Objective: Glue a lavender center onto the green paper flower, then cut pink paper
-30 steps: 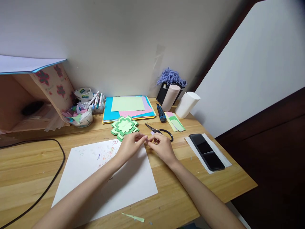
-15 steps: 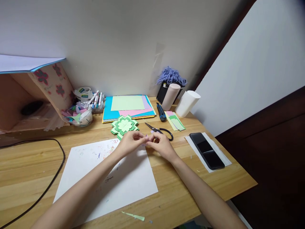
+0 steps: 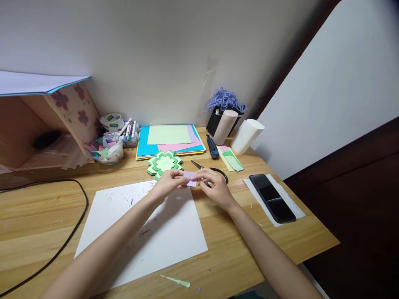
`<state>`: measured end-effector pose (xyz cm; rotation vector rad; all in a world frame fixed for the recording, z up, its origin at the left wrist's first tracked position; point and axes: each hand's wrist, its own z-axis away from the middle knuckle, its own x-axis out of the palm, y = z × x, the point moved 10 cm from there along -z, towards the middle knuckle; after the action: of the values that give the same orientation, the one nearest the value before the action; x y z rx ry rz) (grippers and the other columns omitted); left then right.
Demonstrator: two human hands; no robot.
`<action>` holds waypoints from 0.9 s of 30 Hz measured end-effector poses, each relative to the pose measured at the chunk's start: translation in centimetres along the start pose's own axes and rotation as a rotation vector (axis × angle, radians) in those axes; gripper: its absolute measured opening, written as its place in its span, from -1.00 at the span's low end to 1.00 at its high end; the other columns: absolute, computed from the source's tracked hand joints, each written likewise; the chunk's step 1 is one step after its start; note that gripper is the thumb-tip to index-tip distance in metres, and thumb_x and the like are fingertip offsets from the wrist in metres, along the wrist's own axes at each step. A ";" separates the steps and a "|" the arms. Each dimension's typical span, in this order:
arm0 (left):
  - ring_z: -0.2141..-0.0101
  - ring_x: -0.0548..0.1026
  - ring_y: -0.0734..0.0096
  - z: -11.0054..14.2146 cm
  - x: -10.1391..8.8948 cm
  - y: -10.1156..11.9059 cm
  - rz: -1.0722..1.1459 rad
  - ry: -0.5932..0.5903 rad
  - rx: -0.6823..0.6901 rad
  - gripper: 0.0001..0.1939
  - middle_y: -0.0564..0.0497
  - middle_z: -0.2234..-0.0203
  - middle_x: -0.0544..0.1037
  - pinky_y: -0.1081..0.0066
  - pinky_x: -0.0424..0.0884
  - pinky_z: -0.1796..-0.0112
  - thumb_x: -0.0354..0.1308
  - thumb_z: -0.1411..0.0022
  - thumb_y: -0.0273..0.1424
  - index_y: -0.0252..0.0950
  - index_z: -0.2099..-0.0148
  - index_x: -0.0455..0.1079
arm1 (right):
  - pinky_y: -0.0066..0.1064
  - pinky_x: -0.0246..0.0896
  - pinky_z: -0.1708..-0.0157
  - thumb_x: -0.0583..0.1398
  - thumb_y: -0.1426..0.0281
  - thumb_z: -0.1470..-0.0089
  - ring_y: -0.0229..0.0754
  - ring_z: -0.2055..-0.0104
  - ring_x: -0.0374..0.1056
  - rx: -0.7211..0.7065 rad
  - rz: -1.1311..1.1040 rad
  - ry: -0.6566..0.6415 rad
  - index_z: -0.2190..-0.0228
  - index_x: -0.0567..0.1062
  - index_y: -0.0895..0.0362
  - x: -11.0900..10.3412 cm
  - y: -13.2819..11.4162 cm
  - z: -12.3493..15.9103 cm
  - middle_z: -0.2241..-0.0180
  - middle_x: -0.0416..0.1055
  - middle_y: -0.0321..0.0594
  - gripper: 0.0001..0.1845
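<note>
A small square of light purple paper (image 3: 190,179) is between my hands, above the far right corner of a white sheet (image 3: 174,232) with ink and crayon marks. My left hand (image 3: 167,182) pinches its left edge between thumb and fingers. With the thumb and fingertips of my right hand (image 3: 215,187), I hold its right side. Black-handled scissors (image 3: 223,174) lie just behind my right hand, which partly covers them. Beyond my left hand rests a layered green paper flower (image 3: 164,162).
Coloured paper sheets (image 3: 170,135) are stacked by the wall. A box cutter (image 3: 212,147), paper strips (image 3: 230,160) and two cylinders stand or lie at the back right. A phone (image 3: 272,199) is on the right; a black cable (image 3: 81,195) curves at the left.
The purple paper, mostly hidden in my fingers before, now shows flat and spread. My right hand's fingers have lifted and reached over its edge. The view has shifted slightly.
</note>
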<state>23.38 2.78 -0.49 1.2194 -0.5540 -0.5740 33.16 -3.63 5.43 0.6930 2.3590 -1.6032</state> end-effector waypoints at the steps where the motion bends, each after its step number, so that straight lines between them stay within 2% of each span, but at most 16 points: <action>1: 0.33 0.49 0.36 0.1 0.0 0.0 0.026 0.004 -0.001 -0.72 -0.08 0.39 0.54 0.38 0.38 0.23 0.25 0.07 -0.28 -0.39 0.32 0.45 | -0.44 0.26 0.35 0.08 0.51 0.01 -0.22 0.23 0.31 -0.023 0.009 -0.004 0.35 0.51 0.07 0.0 -0.2 0.0 0.30 0.36 -0.21 -0.76; 4: 0.31 0.50 0.33 0.2 0.1 0.0 0.073 -0.009 -0.028 -0.70 -0.09 0.39 0.54 0.37 0.38 0.20 0.24 0.05 -0.23 -0.39 0.35 0.45 | -0.45 0.29 0.35 0.15 0.49 0.06 -0.23 0.24 0.32 -0.021 -0.010 0.033 0.36 0.52 0.07 -0.3 0.1 0.1 0.30 0.35 -0.21 -0.81; 9: 0.27 0.50 0.29 0.3 0.5 0.1 0.066 -0.033 -0.032 -0.67 -0.16 0.32 0.55 0.35 0.36 0.15 0.23 0.03 -0.23 -0.40 0.30 0.45 | -0.44 0.29 0.35 0.24 0.40 0.10 -0.22 0.28 0.33 0.064 -0.134 0.138 0.49 0.51 0.12 -0.9 1.7 0.1 0.35 0.38 -0.20 -0.95; 13: 0.29 0.51 0.30 0.3 0.9 0.4 0.019 -0.043 0.005 -0.68 -0.15 0.35 0.56 0.34 0.38 0.17 0.20 -0.01 -0.21 -0.40 0.30 0.45 | -0.41 0.27 0.37 0.24 0.29 0.10 -0.22 0.37 0.34 0.195 -0.261 0.179 0.52 0.48 0.15 -0.8 3.2 0.2 0.44 0.40 -0.22 -0.84; 17: 0.35 0.52 0.31 0.5 0.9 1.2 -0.041 0.028 0.059 -0.59 -0.15 0.41 0.56 0.34 0.41 0.25 0.10 -0.07 -0.11 -0.42 0.32 0.44 | -0.41 0.25 0.39 0.24 0.24 0.11 -0.25 0.45 0.33 0.299 -0.302 0.186 0.50 0.48 0.18 -0.6 4.4 0.4 0.51 0.41 -0.24 -0.77; 22: 0.39 0.52 0.32 1.1 1.1 2.1 -0.083 0.089 0.125 -0.64 -0.11 0.46 0.56 0.38 0.42 0.32 0.27 0.10 -0.19 -0.41 0.36 0.42 | -0.43 0.25 0.42 0.26 0.24 0.14 -0.26 0.48 0.31 0.327 -0.325 0.214 0.52 0.47 0.18 -0.6 4.5 0.6 0.54 0.40 -0.25 -0.76; 27: 0.43 0.51 0.35 1.2 0.8 2.0 -0.056 0.125 0.135 -0.68 -0.09 0.52 0.55 0.38 0.42 0.35 0.25 0.06 -0.23 -0.42 0.37 0.42 | -0.45 0.27 0.42 0.29 0.29 0.17 -0.29 0.50 0.32 0.331 -0.362 0.275 0.51 0.43 0.17 -0.8 4.1 1.0 0.53 0.38 -0.28 -0.79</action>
<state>23.39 1.84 1.86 1.3924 -0.4603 -0.5096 35.79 -3.53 2.06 0.6016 2.5506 -2.2162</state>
